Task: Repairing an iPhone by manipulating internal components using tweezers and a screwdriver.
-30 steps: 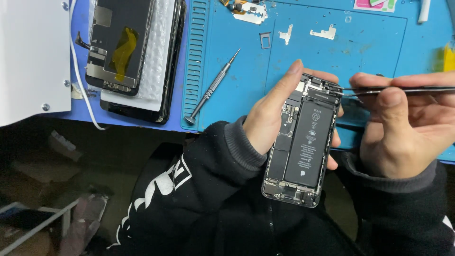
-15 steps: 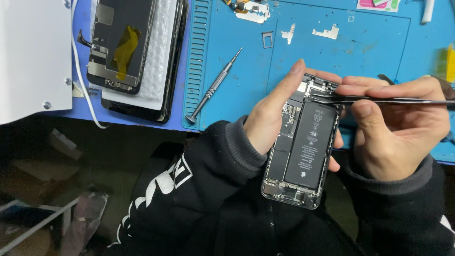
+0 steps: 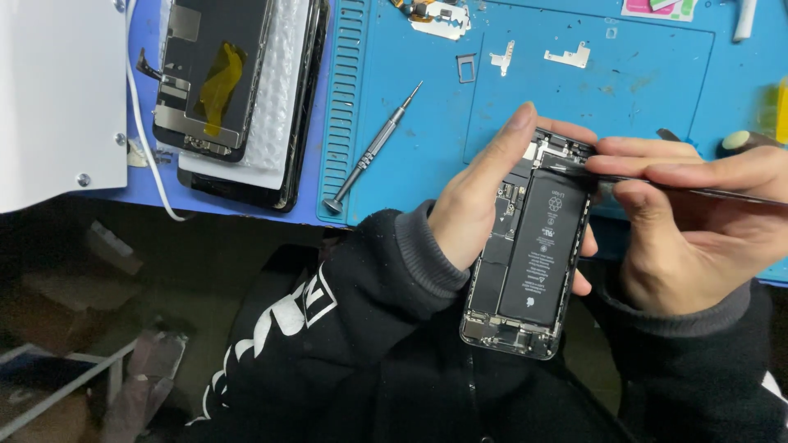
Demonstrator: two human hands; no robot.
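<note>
At the far left a white box (image 3: 57,98) is sitting on the counter, with a white cable (image 3: 148,164) trailing down beside it. Next to it a detached phone screen (image 3: 215,78) is lying face down on a sheet of bubble wrap (image 3: 283,90), stacked over another dark panel. These are lying well apart from the hands and are not getting in the way.

A small screwdriver (image 3: 373,148) is resting on the blue mat (image 3: 410,98), just left of the left hand (image 3: 476,205). An elbow or sleeve sweeping sideways could be knocking it off the counter edge.

The left hand is curling around the opened phone (image 3: 529,262), thumb along its left side and fingertips showing at the right edge, holding it in the air over the lap rather than on the mat. A loosening grip could be letting the phone drop to the floor.

The right hand (image 3: 698,221) is pinching a thin dark tool (image 3: 706,193) between thumb and fingers, its tip sitting at the top of the phone, just above the black battery (image 3: 546,246). A slip downward could be gouging the battery or tearing a small connector; I judge this the main risk.

Higher on the mat, small metal brackets (image 3: 566,56) and a tiny tray (image 3: 466,68) are lying loose near the hands, and a careless brush could be scattering them.
</note>
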